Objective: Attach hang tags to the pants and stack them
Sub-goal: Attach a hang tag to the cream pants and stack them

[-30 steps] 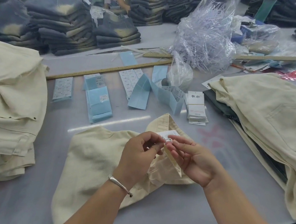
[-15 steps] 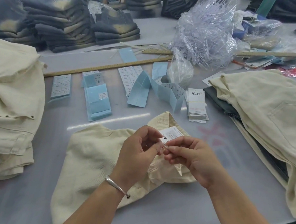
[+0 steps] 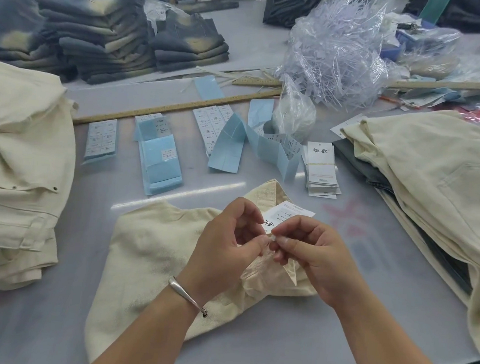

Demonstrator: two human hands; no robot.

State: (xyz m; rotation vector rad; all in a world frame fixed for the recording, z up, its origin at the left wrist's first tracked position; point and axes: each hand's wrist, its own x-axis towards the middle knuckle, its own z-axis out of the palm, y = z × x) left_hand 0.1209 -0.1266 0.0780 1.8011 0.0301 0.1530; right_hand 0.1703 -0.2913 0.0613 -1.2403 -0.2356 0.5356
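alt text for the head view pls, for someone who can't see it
The left hand and right hand pinch a small fastener at a white hang tag over cream pants on a grey table.

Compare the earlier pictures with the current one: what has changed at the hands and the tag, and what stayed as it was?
The white hang tag now sticks out further up and to the right of the hands. The right hand went from loosely curled to pinching tip to tip with the left hand at the tag's fastening. The cream pants and the spare tags stayed put.
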